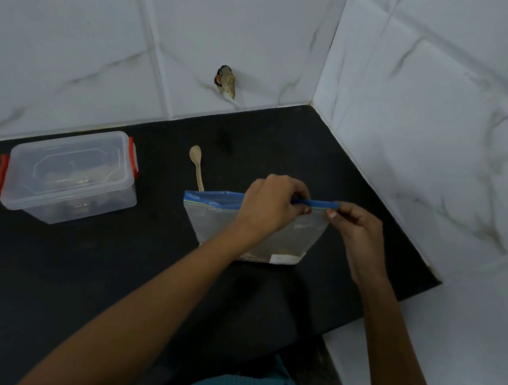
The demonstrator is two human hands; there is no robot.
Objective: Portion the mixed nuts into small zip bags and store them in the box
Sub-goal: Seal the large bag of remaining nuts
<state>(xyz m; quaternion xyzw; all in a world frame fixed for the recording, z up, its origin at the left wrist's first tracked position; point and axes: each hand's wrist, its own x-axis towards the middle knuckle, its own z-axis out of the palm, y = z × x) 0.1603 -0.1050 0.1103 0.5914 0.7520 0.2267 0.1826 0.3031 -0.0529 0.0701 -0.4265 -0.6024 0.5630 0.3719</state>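
On the counter (pixel 72 264): bag (pixel 302 235) upright | left hand (pixel 271 208), right hand (pixel 357 236) both pinch its zip (pixel 213 193), axis 9–3 | stretch at left hand's 9 o'clock looks unsealed, left nearer | box (pixel 72 173) farther at 9

Dim, bluish light — bowed wide-angle edges

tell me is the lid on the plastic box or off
On: the clear lid sits flat atop the box, with red clips at both ends.
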